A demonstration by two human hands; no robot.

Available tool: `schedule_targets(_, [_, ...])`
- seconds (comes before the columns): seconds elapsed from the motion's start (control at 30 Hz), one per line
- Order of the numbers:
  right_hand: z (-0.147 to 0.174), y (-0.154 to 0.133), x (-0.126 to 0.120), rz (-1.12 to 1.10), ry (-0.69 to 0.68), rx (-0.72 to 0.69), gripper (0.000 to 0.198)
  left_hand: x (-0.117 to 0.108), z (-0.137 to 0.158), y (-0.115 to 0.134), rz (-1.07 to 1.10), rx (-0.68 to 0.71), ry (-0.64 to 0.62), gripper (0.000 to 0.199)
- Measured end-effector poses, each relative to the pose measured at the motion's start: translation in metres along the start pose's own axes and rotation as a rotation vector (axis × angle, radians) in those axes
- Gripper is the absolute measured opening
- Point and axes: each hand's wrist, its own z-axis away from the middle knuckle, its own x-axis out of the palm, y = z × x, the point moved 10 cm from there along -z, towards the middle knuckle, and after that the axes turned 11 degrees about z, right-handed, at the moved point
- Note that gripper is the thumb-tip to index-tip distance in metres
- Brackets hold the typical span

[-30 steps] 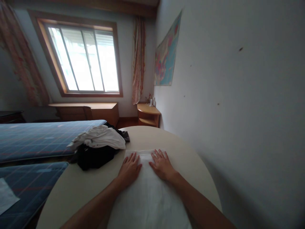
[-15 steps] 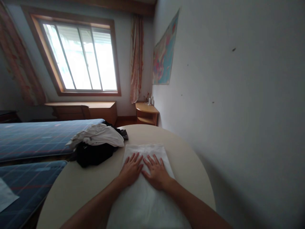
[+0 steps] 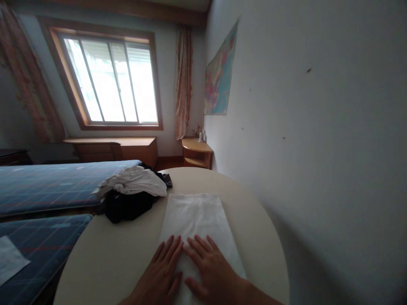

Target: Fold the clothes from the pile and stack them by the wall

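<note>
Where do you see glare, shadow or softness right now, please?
All in the head view: window mostly blown out to white; soft shadow on the wall right of the round table; wall map too soft to read; faint creases on the white cloth.

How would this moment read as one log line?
left hand: palm-down on cloth | right hand: palm-down on cloth | cloth: on table | clothes: heaped, table's left
</note>
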Motion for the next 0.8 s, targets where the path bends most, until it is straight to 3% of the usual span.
schedule_targets(0.07, [0.015, -0.010, 0.009, 0.021, -0.008, -0.105, 0.073, 0.000, 0.005, -0.002, -0.071, 0.029, 0.059, 0.068])
schedule_targets(0.2, [0.033, -0.003, 0.022, 0.208, 0.099, -0.143, 0.070, 0.003, 0.011, 0.001, -0.113, 0.055, 0.089, 0.066])
schedule_targets(0.3, [0.044, -0.007, 0.030, 0.363, 0.234, -0.178, 0.056, 0.002, 0.012, 0.009, -0.051, 0.035, 0.010, 0.063])
schedule_targets(0.4, [0.055, -0.018, 0.036, 0.420, 0.324, -0.206, 0.051, -0.009, 0.005, 0.014, 0.073, -0.097, -0.109, 0.047])
schedule_targets(0.47, [0.058, -0.025, 0.036, 0.386, 0.297, -0.228, 0.048, -0.022, -0.004, 0.012, 0.148, -0.231, -0.145, 0.026])
schedule_targets(0.53, [0.053, -0.028, 0.029, 0.301, 0.208, -0.232, 0.042, -0.032, -0.019, 0.007, 0.195, -0.303, -0.148, 0.018])
schedule_targets(0.6, [0.041, -0.021, 0.014, 0.182, 0.107, -0.175, 0.041, -0.038, -0.038, 0.000, 0.212, -0.287, -0.103, 0.021])
schedule_targets(0.67, [0.022, -0.003, -0.006, 0.067, 0.044, -0.038, 0.054, -0.037, -0.058, -0.010, 0.211, -0.219, -0.046, 0.034])
schedule_targets(0.8, [-0.021, 0.036, -0.024, 0.018, -0.033, 0.073, 0.062, -0.016, -0.093, -0.041, 0.164, -0.174, -0.038, 0.051])
